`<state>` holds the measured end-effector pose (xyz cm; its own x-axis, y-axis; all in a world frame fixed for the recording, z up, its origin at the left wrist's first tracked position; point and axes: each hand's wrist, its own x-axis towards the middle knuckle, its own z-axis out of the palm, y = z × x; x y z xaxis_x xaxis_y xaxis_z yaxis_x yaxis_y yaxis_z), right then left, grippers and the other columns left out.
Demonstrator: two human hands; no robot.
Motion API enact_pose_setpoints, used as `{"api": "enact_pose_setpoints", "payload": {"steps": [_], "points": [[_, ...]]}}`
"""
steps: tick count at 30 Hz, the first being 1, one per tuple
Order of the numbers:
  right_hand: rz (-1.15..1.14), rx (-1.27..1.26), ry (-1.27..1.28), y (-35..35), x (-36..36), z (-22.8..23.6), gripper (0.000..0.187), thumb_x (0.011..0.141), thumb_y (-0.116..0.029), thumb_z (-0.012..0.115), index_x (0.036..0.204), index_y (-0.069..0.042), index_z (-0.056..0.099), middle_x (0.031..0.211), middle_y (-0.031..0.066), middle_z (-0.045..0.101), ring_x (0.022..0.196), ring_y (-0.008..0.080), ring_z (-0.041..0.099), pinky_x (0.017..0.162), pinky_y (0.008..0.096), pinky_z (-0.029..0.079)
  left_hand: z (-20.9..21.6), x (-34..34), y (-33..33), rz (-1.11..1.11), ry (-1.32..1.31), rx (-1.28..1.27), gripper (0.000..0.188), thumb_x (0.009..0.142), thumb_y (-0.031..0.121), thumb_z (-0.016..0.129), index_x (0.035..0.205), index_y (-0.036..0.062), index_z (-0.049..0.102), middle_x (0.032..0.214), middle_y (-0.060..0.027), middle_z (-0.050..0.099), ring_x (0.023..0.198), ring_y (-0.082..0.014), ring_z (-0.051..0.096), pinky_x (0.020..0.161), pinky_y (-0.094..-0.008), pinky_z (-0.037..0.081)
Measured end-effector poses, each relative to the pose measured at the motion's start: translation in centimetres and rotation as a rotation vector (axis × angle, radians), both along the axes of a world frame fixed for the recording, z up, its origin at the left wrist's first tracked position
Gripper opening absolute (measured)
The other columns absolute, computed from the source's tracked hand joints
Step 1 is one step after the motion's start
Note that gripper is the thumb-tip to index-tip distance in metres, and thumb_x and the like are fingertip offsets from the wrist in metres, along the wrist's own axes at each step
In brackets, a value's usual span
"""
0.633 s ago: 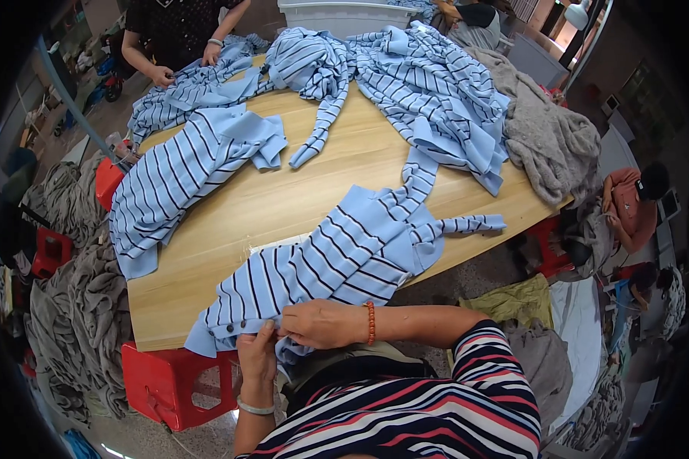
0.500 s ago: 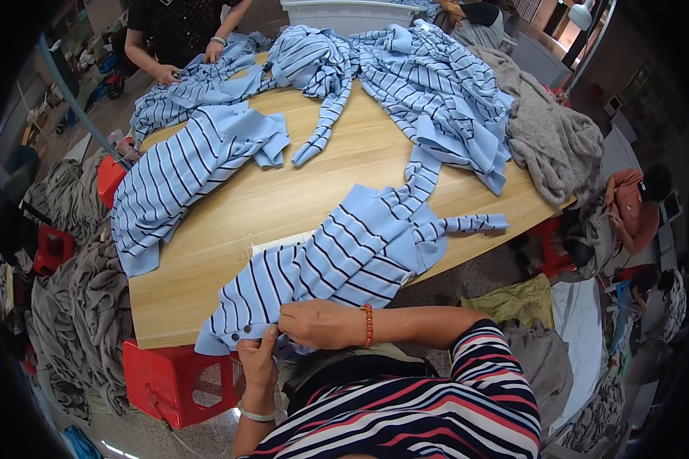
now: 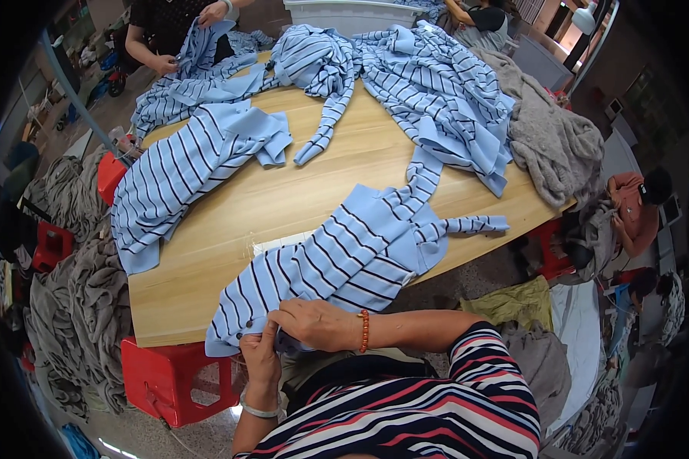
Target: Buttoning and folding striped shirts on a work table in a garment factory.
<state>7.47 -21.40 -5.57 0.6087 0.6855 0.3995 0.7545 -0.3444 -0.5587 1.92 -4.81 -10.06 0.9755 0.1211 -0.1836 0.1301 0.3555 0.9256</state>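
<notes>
A light blue knit cardigan (image 3: 333, 245) with dark stripes lies across the table's near edge, its sleeves toward the far right. Dark buttons (image 3: 248, 323) show along its lower left edge. My right hand (image 3: 311, 324), with an orange bead bracelet at the wrist, pinches that edge. Just left of it and lower, my left hand (image 3: 260, 356) grips the same edge between thumb and fingers, close to the buttons. The fingertips of both hands nearly meet, and what lies right between them is hidden.
The wooden table (image 3: 283, 199) bears another striped garment (image 3: 184, 176) at left and a striped heap (image 3: 436, 92) at the back. Beside that heap lies a grey knit pile (image 3: 555, 134). A red stool (image 3: 172, 382) stands under the near left corner. A co-worker (image 3: 172, 38) handles striped cloth across the table.
The cardigan's buttoned edge has shifted slightly right and my hands have moved a little with it, still gripping. Across the table, the co-worker has raised part of a striped garment.
</notes>
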Motion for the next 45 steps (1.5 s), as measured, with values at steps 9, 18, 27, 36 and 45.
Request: {"api": "enact_pose_setpoints", "payload": {"steps": [9,18,27,36,45], "points": [[0.01,-0.072,0.078,-0.2,0.7,-0.5,0.01,0.078,-0.007,0.057,0.085,0.001,0.058,0.084,0.0157,0.056,0.078,0.0321,0.061,0.07,0.0385,0.05,0.4,-0.7,1.5,-0.26,-0.024,0.209,0.015,0.093,0.01,0.06,0.086,-0.0021,0.066,0.078,0.0012,0.061,0.071,-0.0053,0.052,0.063,-0.0218,0.041],[0.108,-0.142,0.113,-0.5,1.3,-0.7,0.011,0.078,-0.008,0.059,0.082,0.003,0.058,0.084,0.0166,0.058,0.079,0.0328,0.062,0.071,0.0395,0.051,0.0,-0.9,1.8,-0.303,-0.074,0.739,0.016,0.092,0.006,0.055,0.099,-0.0037,0.065,0.081,-0.0052,0.064,0.073,-0.0114,0.055,0.069,-0.0266,0.045],[0.217,-0.194,0.193,-1.0,2.0,-1.8,0.011,0.072,-0.001,0.058,0.082,0.003,0.059,0.084,0.0169,0.057,0.085,0.0337,0.06,0.075,0.0388,0.049,-1.3,-0.1,3.0,-0.385,-0.055,0.563,0.017,0.094,0.008,0.053,0.09,-0.0023,0.066,0.071,-0.001,0.059,0.065,-0.009,0.049,0.06,-0.0263,0.041],[0.163,-0.061,0.151,-0.9,3.0,-2.6,0.011,0.072,-0.001,0.057,0.083,0.001,0.06,0.083,0.0152,0.056,0.081,0.0319,0.059,0.072,0.0385,0.049,-1.6,2.3,4.1,-0.451,-0.045,0.541,0.019,0.093,0.011,0.056,0.078,0.0003,0.061,0.061,0.0041,0.047,0.056,-0.0062,0.038,0.049,-0.0269,0.033],[-0.036,0.11,0.196,-1.8,8.0,-0.3,0.01,0.079,-0.012,0.064,0.079,-0.003,0.062,0.077,0.015,0.06,0.075,0.0339,0.061,0.067,0.0401,0.049,2.0,9.4,1.5,-0.261,-0.32,0.891,0.022,0.088,0.014,0.062,0.075,-0.0026,0.059,0.057,-0.0129,0.049,0.05,-0.0156,0.042,0.048,-0.0333,0.035]]}}
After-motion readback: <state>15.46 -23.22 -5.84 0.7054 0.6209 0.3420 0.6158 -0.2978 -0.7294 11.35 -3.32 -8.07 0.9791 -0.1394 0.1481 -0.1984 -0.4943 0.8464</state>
